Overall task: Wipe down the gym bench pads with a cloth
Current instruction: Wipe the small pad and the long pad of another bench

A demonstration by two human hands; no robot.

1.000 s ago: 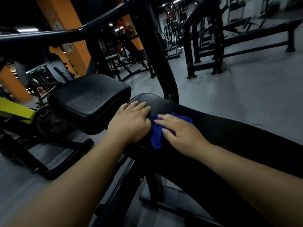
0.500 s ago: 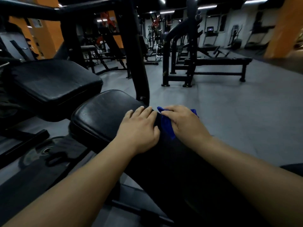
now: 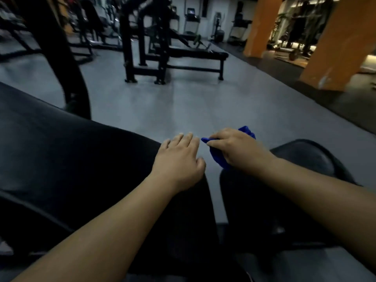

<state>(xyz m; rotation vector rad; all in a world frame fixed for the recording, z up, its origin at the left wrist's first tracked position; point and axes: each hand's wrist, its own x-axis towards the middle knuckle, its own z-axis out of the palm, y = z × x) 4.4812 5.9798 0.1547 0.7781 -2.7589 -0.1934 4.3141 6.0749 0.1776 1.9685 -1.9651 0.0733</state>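
Fingers [image 3: 216, 142] round cloth [image 3: 218, 158], seemingly over pad [image 3: 305, 155]

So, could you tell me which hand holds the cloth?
The right hand, fingers curled round the blue cloth; the left hand is open and holds nothing.

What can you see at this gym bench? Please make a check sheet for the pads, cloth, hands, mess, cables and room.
Surface: big black pad on the left, smaller black pad on the right, grey floor showing between them.
Job's things: blue cloth, bunched, over the gap; whether it touches a pad, cannot tell.
Clutter: nothing seen.
Hands: left hand flat, fingers straight, at the big pad's edge; right hand grips the cloth.
Cables: nothing seen.
Surroundings: another bench, orange pillars, dim and blurry.
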